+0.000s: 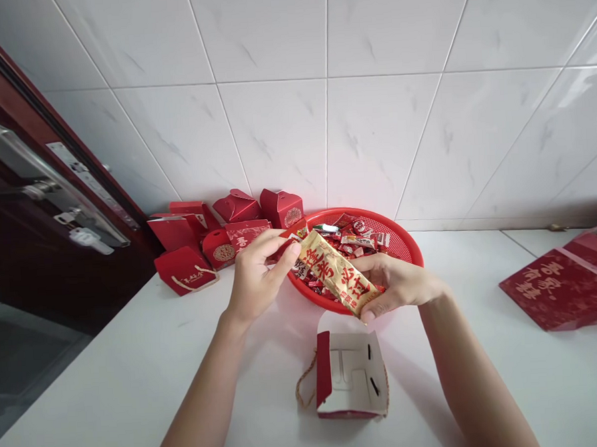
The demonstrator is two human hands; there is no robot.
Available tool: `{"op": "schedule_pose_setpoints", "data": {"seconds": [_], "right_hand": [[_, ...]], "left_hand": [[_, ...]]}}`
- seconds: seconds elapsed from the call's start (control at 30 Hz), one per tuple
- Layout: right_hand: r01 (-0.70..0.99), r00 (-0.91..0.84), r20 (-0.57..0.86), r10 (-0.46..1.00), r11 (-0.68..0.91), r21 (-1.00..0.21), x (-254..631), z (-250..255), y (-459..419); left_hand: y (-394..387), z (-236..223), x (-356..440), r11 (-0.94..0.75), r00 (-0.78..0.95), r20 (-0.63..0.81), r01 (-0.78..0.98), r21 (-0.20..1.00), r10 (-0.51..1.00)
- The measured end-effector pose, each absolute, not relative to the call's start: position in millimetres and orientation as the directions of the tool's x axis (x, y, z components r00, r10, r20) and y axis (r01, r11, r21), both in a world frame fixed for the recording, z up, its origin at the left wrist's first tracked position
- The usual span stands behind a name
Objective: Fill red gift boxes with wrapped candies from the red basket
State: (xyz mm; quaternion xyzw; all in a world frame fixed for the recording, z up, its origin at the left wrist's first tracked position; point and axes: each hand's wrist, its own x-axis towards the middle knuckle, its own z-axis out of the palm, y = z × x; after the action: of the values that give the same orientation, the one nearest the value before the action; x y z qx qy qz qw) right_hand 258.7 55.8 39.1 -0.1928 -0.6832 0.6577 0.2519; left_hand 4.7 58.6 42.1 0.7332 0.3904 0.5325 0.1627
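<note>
Between my two hands, above a red plastic basket [410, 244], is a long gold snack packet [333, 270] printed with red characters. My left hand [258, 272] pinches its upper left end; part of another wrapped piece shows behind those fingers. Thumb and fingers of my right hand [402, 285] grip the lower right end. Small wrapped sweets [352, 239], mostly red, lie in the basket, partly hidden by the packet and hands. Nearer to me stands an open red gift box [323, 372] with a white inside, slots in one wall and a twisted cord handle [302, 390].
Several folded red gift boxes [236, 207] stand along the tiled wall [274, 131], one with a cord handle [189, 282] at the front left. A red printed bag [556, 283] lies at the right. A dark door with keys [86, 238] is at the left.
</note>
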Motion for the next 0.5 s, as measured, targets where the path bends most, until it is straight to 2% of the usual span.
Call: {"op": "schedule_pose_setpoints", "data": {"seconds": [0.5], "right_hand": [[-0.066,-0.854,0.034,0.519,-0.044,-0.997,265.4,35.3,57.7]], "left_hand": [[58.7,43.1,6.4,-0.653,0.129,0.663,0.384,0.653,0.738]]}}
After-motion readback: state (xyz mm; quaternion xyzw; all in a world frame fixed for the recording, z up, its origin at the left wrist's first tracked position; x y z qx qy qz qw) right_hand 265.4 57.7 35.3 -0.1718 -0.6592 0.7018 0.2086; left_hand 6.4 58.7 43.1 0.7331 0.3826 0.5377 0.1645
